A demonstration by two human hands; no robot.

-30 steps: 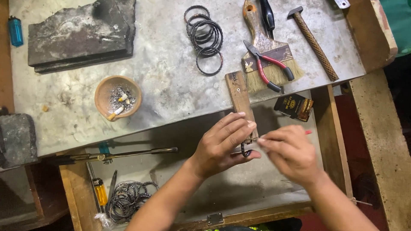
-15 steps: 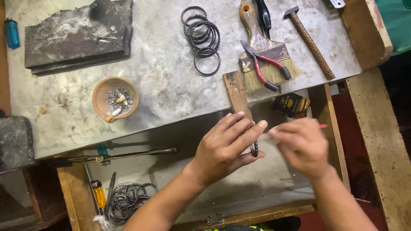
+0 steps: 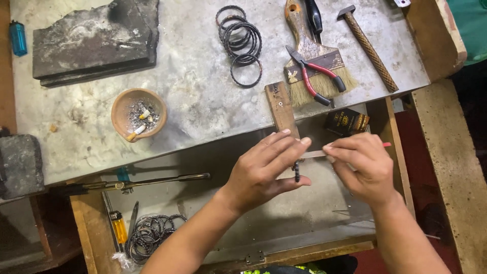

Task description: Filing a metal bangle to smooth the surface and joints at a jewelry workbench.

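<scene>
Currently mid-job on one bangle, going left to right:

- Far left: blue lighter (image 3: 18, 38) at the surface edge, dark slab (image 3: 94, 40) beside it, grey block (image 3: 20, 165) lower down. Untouched by either hand
- Clay bowl (image 3: 138, 113) with ash and cigarette butts on the metal surface (image 3: 203, 101)
- Below it, the open drawer (image 3: 304, 223): long rod tool (image 3: 152, 181) across the top, yellow-handled screwdriver (image 3: 119, 228), and a heap of dark bangles (image 3: 152, 234) in the lower left corner
- Top centre: second stack of dark bangles (image 3: 240, 40) on the surface. Can't tell which pile is finished and which is waiting
- Wooden peg (image 3: 281, 109) sticks out over the drawer; work happens at its end
- Left hand (image 3: 266, 170) grasping a dark bangle (image 3: 296, 171), seen edge-on, pinched between thumb and fingers just below the peg tip
- Right hand (image 3: 362, 167) clenched on a thin file (image 3: 317, 153) with a red end, its tip lying across to the left hand's fingertips, just above the bangle
- Right of that: brush (image 3: 314, 61), red-handled pliers (image 3: 317, 76) lying on it, hammer (image 3: 368, 45), small dark box (image 3: 346, 122) in the drawer

Judgement: batch partly through. One piece in hand being filed, finish on it not visible at this size. Both piles remain, so likely plenty left, split unknown
</scene>
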